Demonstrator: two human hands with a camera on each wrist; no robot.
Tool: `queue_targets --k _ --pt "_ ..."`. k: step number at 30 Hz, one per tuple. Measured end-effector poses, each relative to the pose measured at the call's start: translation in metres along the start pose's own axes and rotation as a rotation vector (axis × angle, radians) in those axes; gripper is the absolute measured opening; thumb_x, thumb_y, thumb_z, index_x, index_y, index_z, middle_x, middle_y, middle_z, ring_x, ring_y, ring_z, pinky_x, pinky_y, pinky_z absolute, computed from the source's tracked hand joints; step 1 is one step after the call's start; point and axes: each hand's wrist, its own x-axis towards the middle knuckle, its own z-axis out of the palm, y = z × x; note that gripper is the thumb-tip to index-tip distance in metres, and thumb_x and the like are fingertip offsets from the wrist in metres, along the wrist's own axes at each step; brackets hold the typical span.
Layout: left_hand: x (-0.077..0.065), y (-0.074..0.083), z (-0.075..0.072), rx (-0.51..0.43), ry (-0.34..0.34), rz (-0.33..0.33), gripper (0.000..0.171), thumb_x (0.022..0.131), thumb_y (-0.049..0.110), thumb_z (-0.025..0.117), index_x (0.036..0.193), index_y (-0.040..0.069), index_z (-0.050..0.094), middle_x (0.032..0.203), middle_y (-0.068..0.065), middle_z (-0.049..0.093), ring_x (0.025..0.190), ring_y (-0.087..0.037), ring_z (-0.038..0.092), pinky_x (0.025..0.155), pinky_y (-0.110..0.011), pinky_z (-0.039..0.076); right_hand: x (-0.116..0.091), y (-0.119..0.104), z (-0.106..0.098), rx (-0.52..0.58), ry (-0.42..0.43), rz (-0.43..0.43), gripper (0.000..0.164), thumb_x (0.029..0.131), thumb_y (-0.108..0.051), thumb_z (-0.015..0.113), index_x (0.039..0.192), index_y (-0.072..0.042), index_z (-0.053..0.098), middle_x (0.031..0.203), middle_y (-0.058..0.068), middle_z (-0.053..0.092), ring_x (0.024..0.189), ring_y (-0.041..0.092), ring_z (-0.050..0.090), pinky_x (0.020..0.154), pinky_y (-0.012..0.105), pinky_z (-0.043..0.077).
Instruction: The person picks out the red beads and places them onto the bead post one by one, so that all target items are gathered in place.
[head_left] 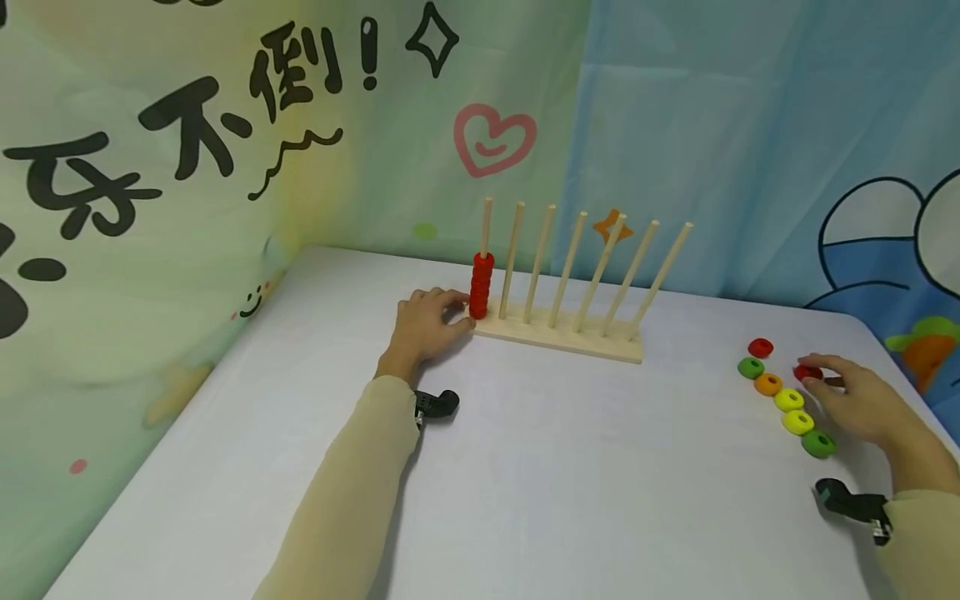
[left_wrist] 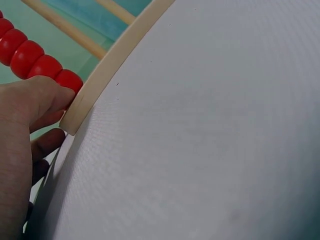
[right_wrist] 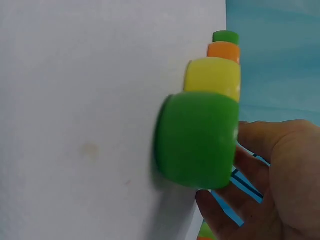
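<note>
A wooden peg stand (head_left: 558, 340) with several upright pegs stands toward the back of the table. Red beads (head_left: 482, 286) are stacked on its leftmost peg. My left hand (head_left: 427, 327) grips the stand's left end; in the left wrist view the thumb (left_wrist: 52, 97) lies by the lowest bead and the base's end. Over at the right, my right hand (head_left: 862, 404) pinches a red bead (head_left: 807, 372) between thumb and fingers. That bead is hidden in the right wrist view, where a large green bead (right_wrist: 197, 140) stands in front of the fingers.
Left of my right hand lies a loose row of beads: red (head_left: 760, 347), green (head_left: 751, 367), orange (head_left: 768, 384), two yellow (head_left: 789, 400) and another green. A white cloth covers the table (head_left: 585, 475). Printed curtains (head_left: 697, 125) hang behind and at the left.
</note>
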Motion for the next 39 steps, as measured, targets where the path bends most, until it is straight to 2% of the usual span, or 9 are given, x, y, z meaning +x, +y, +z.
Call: queue_targets --k 7,12,18,23,25,28,32,35,39 --pt "-0.001 0.000 0.001 0.009 0.004 0.003 0.051 0.088 0.052 0.052 0.133 0.030 0.060 0.127 0.002 0.060 0.121 -0.027 0.046 0.095 -0.048 0.034 -0.001 0.005 0.006 -0.031 0.044 -0.028 0.052 0.102 -0.022 0.053 0.139 0.010 0.037 0.130 0.041 0.036 0.112 0.059 0.036 0.089 0.072 0.036" --pt "-0.001 -0.002 0.001 0.014 0.014 0.002 0.051 0.088 0.052 0.052 0.133 0.030 0.060 0.125 0.002 0.061 0.121 -0.027 0.047 0.095 -0.048 0.034 -0.004 0.002 0.005 -0.044 0.069 0.003 0.047 0.099 -0.019 0.058 0.131 0.011 0.041 0.121 0.040 0.041 0.108 0.057 0.038 0.088 0.070 0.039" --pt "-0.004 0.000 0.002 -0.002 0.008 0.001 0.050 0.088 0.051 0.052 0.132 0.029 0.061 0.126 0.001 0.061 0.119 -0.027 0.047 0.095 -0.049 0.034 -0.012 -0.005 -0.001 -0.033 0.099 0.093 0.054 0.098 -0.028 0.061 0.126 0.015 0.042 0.119 0.039 0.042 0.105 0.056 0.040 0.084 0.066 0.045" --pt "-0.005 0.002 0.002 -0.002 0.005 -0.006 0.051 0.088 0.051 0.052 0.133 0.029 0.060 0.126 0.001 0.061 0.119 -0.026 0.047 0.095 -0.048 0.034 -0.016 -0.013 -0.010 0.021 0.163 0.143 0.060 0.097 -0.036 0.061 0.129 0.012 0.043 0.123 0.038 0.042 0.106 0.056 0.039 0.069 0.056 0.048" --pt "-0.005 0.003 0.002 -0.002 0.004 -0.008 0.051 0.088 0.051 0.052 0.133 0.029 0.060 0.126 0.001 0.061 0.119 -0.026 0.047 0.095 -0.048 0.034 -0.017 -0.016 -0.012 0.037 0.199 0.131 0.058 0.097 -0.033 0.060 0.133 0.009 0.042 0.125 0.037 0.041 0.107 0.056 0.039 0.067 0.054 0.048" --pt "-0.006 0.003 0.002 -0.003 0.006 -0.009 0.051 0.088 0.051 0.052 0.133 0.029 0.060 0.125 0.001 0.062 0.119 -0.026 0.047 0.096 -0.049 0.034 -0.018 -0.021 -0.014 0.038 0.264 0.086 0.050 0.097 -0.022 0.057 0.136 0.005 0.043 0.127 0.035 0.042 0.105 0.054 0.042 0.071 0.058 0.048" --pt "-0.006 0.003 0.003 -0.002 0.009 -0.007 0.051 0.088 0.051 0.052 0.133 0.029 0.060 0.125 0.002 0.062 0.118 -0.026 0.047 0.095 -0.048 0.034 -0.019 -0.029 -0.016 0.020 0.326 0.046 0.036 0.095 -0.014 0.052 0.127 0.003 0.054 0.128 0.033 0.041 0.100 0.051 0.042 0.074 0.060 0.045" --pt "-0.005 0.004 0.003 -0.002 0.010 -0.004 0.050 0.088 0.051 0.052 0.133 0.030 0.060 0.125 0.002 0.062 0.117 -0.025 0.047 0.095 -0.048 0.034 -0.021 -0.036 -0.018 0.011 0.341 0.034 0.029 0.096 -0.013 0.052 0.119 0.004 0.058 0.130 0.034 0.038 0.100 0.050 0.041 0.076 0.062 0.044" --pt "-0.004 0.005 0.003 -0.003 0.012 -0.004 0.050 0.088 0.051 0.051 0.132 0.030 0.061 0.125 0.002 0.062 0.117 -0.025 0.047 0.095 -0.047 0.033 -0.022 -0.045 -0.020 0.006 0.349 0.030 0.031 0.098 -0.017 0.054 0.119 0.005 0.057 0.130 0.035 0.038 0.103 0.051 0.040 0.079 0.063 0.044"
